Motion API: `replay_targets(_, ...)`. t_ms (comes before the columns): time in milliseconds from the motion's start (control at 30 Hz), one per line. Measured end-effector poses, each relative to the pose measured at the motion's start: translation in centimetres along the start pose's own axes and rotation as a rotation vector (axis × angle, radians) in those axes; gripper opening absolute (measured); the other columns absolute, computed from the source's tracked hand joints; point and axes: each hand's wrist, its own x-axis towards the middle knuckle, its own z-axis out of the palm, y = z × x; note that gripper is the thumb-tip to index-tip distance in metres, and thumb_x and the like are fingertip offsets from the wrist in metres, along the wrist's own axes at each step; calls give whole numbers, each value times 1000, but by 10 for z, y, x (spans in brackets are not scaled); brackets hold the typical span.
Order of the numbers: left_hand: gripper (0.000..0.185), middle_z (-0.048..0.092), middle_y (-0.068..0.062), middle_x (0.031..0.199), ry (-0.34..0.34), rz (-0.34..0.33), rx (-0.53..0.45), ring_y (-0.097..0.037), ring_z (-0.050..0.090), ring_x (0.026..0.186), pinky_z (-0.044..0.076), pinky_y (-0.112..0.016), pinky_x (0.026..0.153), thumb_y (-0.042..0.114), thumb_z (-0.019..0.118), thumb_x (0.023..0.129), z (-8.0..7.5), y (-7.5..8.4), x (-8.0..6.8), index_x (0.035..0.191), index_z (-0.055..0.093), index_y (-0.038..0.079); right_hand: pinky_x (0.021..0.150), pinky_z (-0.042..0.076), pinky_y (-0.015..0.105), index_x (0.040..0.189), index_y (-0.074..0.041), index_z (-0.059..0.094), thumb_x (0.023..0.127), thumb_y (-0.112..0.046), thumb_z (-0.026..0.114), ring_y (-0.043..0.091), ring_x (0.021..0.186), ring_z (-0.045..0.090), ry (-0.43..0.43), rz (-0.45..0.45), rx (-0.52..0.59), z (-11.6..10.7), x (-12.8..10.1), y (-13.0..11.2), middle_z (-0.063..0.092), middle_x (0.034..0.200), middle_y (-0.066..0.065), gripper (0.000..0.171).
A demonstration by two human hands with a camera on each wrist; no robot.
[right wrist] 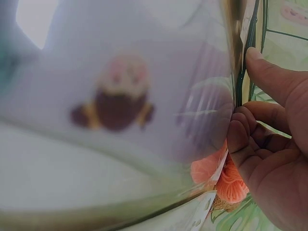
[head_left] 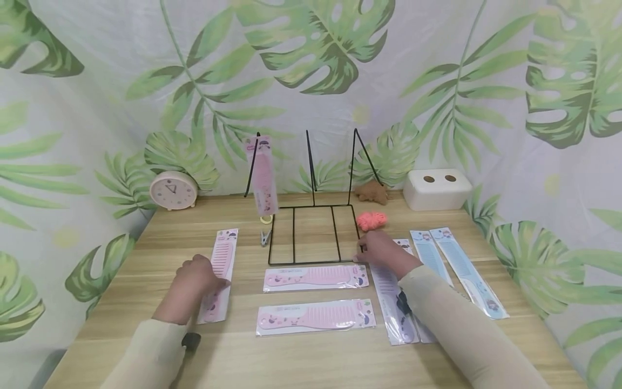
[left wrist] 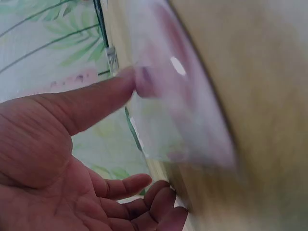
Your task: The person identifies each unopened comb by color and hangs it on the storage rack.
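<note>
Over a pink packaged comb (head_left: 222, 254) at the left is my left hand (head_left: 196, 278). In the left wrist view its thumb (left wrist: 103, 98) touches the blurred clear package (left wrist: 187, 115), while the other fingers are loosely bent apart from the thumb. My right hand (head_left: 384, 251) grips the black wire rack (head_left: 311, 263) at its front right corner, thumb and bent fingers at the wire. Beneath that wrist lies a purple packaged comb (head_left: 387, 286), seen large and blurred in the right wrist view. Another pink packaged comb (head_left: 263, 175) hangs on the rack's left prong.
Two pink packaged combs (head_left: 316, 276) lie before the rack, blue ones (head_left: 468, 270) at the right. A grey clip (head_left: 265, 237) and yellow ring (head_left: 266, 219) sit left of the rack. Behind are a clock (head_left: 174, 190), coral yarn (head_left: 371, 220), a brown object (head_left: 371, 192) and white box (head_left: 437, 192).
</note>
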Motion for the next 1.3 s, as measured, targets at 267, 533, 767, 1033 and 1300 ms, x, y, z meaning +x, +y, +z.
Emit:
replay_targets(267, 64, 64, -24, 96, -93, -6, -68, -34, 65, 84, 56, -39, 67, 23, 90, 88, -13, -12, 10, 120, 53, -19, 68, 42, 33, 93, -9, 76, 97, -33, 86, 17, 71, 50, 4, 8, -3, 0, 1, 2, 51, 71, -3, 26)
replay_targets(533, 59, 65, -26, 102, -124, -4, -144, -34, 66, 90, 57, -40, 71, 25, 80, 97, -16, -24, 13, 125, 51, -17, 70, 45, 33, 101, -10, 80, 97, -34, 85, 17, 74, 53, 1, 13, -13, 1, 4, 3, 61, 77, -1, 25)
replay_targets(767, 55, 62, -39, 126, -41, 24, -187, -41, 65, 100, 57, -42, 72, 22, 54, 109, -16, -43, 23, 148, 39, -15, 67, 43, 32, 103, -10, 80, 97, -34, 85, 17, 73, 53, -3, 29, 1, 1, 3, 3, 59, 75, -1, 25)
replay_targets(1033, 55, 56, -40, 142, 81, 97, -304, -46, 65, 111, 56, -41, 75, 13, 40, 110, -26, -49, 23, 161, 32, -4, 65, 41, 32, 102, -10, 80, 96, -34, 86, 17, 73, 52, -9, 33, 9, 1, 2, 2, 58, 74, -1, 26)
replay_targets(1300, 35, 64, -13, 130, 139, 329, -763, -13, 61, 106, 58, -25, 80, 16, 47, 117, -31, -47, 18, 151, 41, 15, 66, 43, 33, 104, -9, 81, 97, -34, 86, 18, 75, 54, -7, 34, 10, 0, 1, 2, 60, 77, 0, 26)
